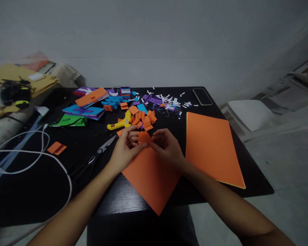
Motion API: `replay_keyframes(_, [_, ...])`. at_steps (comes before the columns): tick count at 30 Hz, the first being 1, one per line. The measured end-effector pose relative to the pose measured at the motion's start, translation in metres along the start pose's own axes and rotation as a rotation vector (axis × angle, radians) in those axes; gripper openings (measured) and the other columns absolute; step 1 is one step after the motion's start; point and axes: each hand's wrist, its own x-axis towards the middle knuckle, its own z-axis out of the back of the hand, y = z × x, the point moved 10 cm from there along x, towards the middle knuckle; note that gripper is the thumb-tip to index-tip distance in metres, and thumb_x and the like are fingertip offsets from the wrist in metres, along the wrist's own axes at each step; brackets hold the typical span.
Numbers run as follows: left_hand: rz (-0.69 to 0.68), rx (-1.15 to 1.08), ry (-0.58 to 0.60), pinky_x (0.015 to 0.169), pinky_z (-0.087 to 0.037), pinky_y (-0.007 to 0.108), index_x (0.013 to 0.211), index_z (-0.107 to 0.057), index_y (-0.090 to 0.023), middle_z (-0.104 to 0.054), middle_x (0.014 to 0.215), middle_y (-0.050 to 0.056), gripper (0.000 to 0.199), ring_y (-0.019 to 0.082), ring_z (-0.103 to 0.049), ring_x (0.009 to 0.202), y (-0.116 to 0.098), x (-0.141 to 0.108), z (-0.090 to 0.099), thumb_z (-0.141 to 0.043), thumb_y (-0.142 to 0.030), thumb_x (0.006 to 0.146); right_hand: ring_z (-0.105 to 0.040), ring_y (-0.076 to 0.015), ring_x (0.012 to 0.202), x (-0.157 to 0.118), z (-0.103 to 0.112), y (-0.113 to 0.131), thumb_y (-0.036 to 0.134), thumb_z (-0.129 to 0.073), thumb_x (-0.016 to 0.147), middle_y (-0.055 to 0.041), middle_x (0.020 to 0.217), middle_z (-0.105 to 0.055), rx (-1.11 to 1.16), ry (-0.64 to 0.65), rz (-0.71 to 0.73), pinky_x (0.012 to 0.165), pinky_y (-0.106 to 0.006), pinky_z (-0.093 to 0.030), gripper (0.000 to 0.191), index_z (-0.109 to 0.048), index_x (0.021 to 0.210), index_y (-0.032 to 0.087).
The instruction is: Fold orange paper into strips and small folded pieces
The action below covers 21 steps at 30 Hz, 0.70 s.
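Note:
An orange sheet (154, 177) lies turned cornerwise on the black table, one corner pointing at the front edge. Over its far part, my left hand (125, 147) and my right hand (168, 147) pinch a small orange paper piece (144, 137) from both sides, fingers curled. Just beyond the hands are a yellow glue gun (122, 121) and a pile of small folded orange pieces (143, 119). Black-handled scissors (100, 150) lie left of my left hand. To the right of my right hand is a stack of orange sheets (212, 147) with a yellow edge beneath.
White and purple paper scraps (169, 100) are scattered near the wall, with a phone (202, 96) at the back right. Coloured folded papers (84, 111) sit at the back left. A white cable (64, 167) loops across the left side. A white stool (248, 114) stands beyond the table.

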Motion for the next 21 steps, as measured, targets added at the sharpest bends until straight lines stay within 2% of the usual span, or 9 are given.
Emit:
replay_keyframes(4, [0.047,-0.007,0.074,0.053,-0.047,0.024,0.123,-0.065,-0.023,-0.061,0.072,-0.005,0.050,0.011,-0.057,0.057,-0.001,0.001,-0.006,-0.083,-0.028,0.077,-0.073,-0.0182,0.087,-0.001,-0.005,0.001,0.041,-0.076,0.086,-0.0014,0.093,-0.071,-0.009,0.037,0.012,0.081,-0.035,-0.061,0.032,-0.056,0.108,0.027])
replay_keyframes(6, [0.046,-0.011,0.086,0.054,-0.049,0.025,0.110,-0.069,-0.022,-0.066,0.076,-0.002,0.037,0.014,-0.062,0.061,-0.002,0.000,-0.007,-0.083,-0.029,0.076,-0.073,-0.0177,0.085,-0.001,-0.005,0.002,0.040,-0.076,0.087,-0.0010,0.092,-0.071,0.004,0.034,0.014,0.080,-0.034,-0.061,0.032,-0.056,0.109,0.027])
replay_keyframes(8, [0.077,-0.058,0.130,0.062,-0.056,0.029,0.101,-0.070,-0.021,-0.074,0.087,0.002,0.028,0.018,-0.070,0.071,0.000,-0.001,-0.011,-0.082,-0.031,0.077,-0.073,-0.0174,0.084,-0.001,-0.004,0.003,0.039,-0.077,0.086,-0.0007,0.091,-0.071,0.043,0.027,0.002,0.080,-0.034,-0.061,0.032,-0.057,0.109,0.027])
replay_keyframes(10, [0.117,-0.109,0.166,0.069,-0.059,0.033,0.097,-0.070,-0.021,-0.077,0.092,0.004,0.025,0.020,-0.073,0.077,0.003,-0.002,-0.016,-0.082,-0.032,0.077,-0.074,-0.0180,0.087,0.000,-0.005,0.000,0.038,-0.080,0.083,-0.0012,0.094,-0.072,0.090,0.033,-0.028,0.082,-0.034,-0.062,0.035,-0.060,0.109,0.027])
replay_keyframes(12, [0.127,-0.138,0.162,0.072,-0.059,0.035,0.094,-0.070,-0.021,-0.077,0.089,0.003,0.024,0.020,-0.073,0.077,0.003,-0.002,-0.016,-0.082,-0.031,0.076,-0.075,-0.0190,0.089,0.001,-0.007,-0.003,0.038,-0.083,0.080,-0.0020,0.096,-0.074,0.122,0.057,-0.068,0.083,-0.035,-0.062,0.033,-0.064,0.105,0.026])
replay_keyframes(17, [0.049,-0.054,0.138,0.069,-0.055,0.031,0.092,-0.070,-0.021,-0.074,0.085,0.002,0.018,0.019,-0.069,0.076,-0.004,-0.002,-0.012,-0.080,-0.031,0.080,-0.075,-0.0193,0.082,0.001,-0.008,-0.011,0.040,-0.083,0.080,-0.0016,0.088,-0.077,0.111,0.083,-0.127,0.080,-0.036,-0.061,0.023,-0.072,0.093,0.024])
replay_keyframes(21, [0.021,0.079,0.127,0.065,-0.053,0.028,0.091,-0.074,-0.019,-0.073,0.082,0.003,0.022,0.018,-0.068,0.073,-0.006,-0.003,-0.010,-0.074,-0.041,0.088,-0.074,-0.0186,0.084,0.001,-0.006,-0.007,0.037,-0.084,0.079,-0.0014,0.090,-0.077,0.084,0.059,-0.096,0.081,-0.034,-0.060,0.023,-0.073,0.095,0.024])
